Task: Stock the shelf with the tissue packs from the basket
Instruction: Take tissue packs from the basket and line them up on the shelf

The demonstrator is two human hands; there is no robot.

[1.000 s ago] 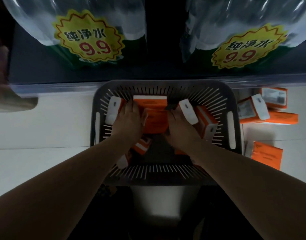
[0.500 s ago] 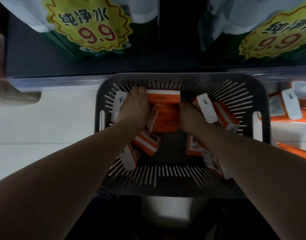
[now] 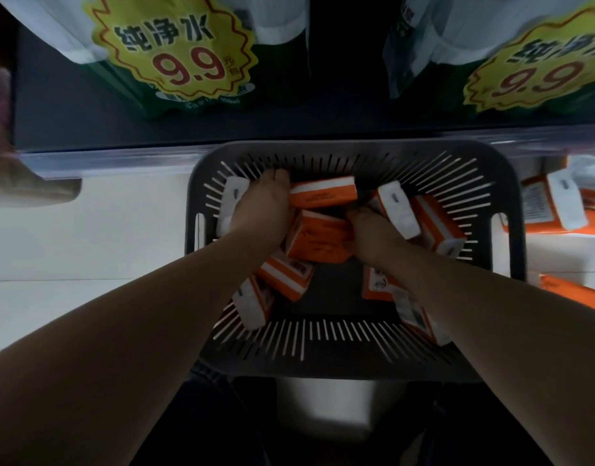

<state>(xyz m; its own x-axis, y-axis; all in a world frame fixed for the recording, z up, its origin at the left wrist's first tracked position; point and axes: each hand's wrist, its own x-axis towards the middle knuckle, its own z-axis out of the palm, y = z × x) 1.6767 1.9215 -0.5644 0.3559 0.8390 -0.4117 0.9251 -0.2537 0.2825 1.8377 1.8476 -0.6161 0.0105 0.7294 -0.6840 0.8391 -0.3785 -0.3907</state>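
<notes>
An orange-and-white tissue pack [image 3: 318, 240] sits pressed between my left hand [image 3: 262, 213] and right hand [image 3: 373, 235], both gripping it inside the dark slotted plastic basket [image 3: 511, 230]; more packs lie around it and on the white shelf [image 3: 87, 237] alongside.

Left hand [image 3: 260, 210] fingers: tucked down among the tissue packs [image 3: 318, 242] in the basket [image 3: 511, 203], so the grip cannot be told.
Right hand [image 3: 373, 235] fingers: hidden the same way.
Pack under the right arm: mostly covered.
Water bottles [image 3: 175, 52] above the basket: tops cut off by the edge.
Yellow price tag [image 3: 538, 79] up and right of the basket: blurred and cut off.
Packs [image 3: 558, 210] right of the basket: cut off.
</notes>
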